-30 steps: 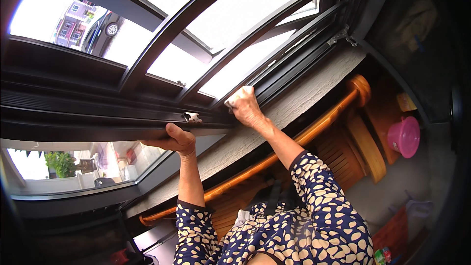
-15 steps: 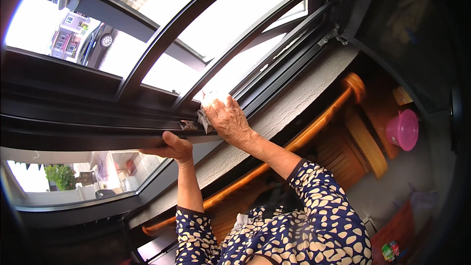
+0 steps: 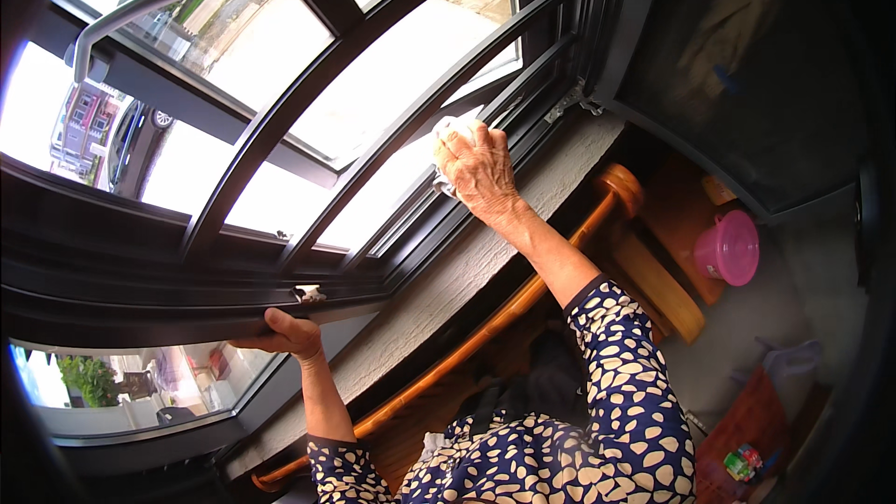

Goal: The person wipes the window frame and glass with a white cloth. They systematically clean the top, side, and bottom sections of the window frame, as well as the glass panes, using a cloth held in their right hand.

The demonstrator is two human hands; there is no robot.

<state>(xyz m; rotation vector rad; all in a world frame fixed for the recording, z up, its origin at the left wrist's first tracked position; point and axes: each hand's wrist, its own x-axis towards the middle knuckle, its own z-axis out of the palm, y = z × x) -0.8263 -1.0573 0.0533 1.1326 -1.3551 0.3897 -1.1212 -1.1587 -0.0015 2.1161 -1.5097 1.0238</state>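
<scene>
My right hand [image 3: 478, 168] is closed round a crumpled whitish cloth [image 3: 446, 185], pressed on the lower rail of a dark window frame [image 3: 425, 224] beside its bars. Part of the cloth is hidden under the fingers. At lower left, my left hand [image 3: 291, 336] rests against the near edge of a dark sash [image 3: 196, 322]. Its thumb is raised and its fingers lie stretched along the edge, partly out of sight. A small metal catch [image 3: 309, 294] sits on the frame just above the left thumb.
A rough pale sill [image 3: 523, 210] runs under the window, with a wooden rail [image 3: 523, 299] alongside. To the right are a pink bucket [image 3: 730, 249] and a dark panel [image 3: 737, 75]. A curved grey handle [image 3: 112, 26] juts out at upper left.
My right hand has slid the cloth away from the catch, up and right along the rail. My left hand keeps to the sash edge. The whole view has shifted.
</scene>
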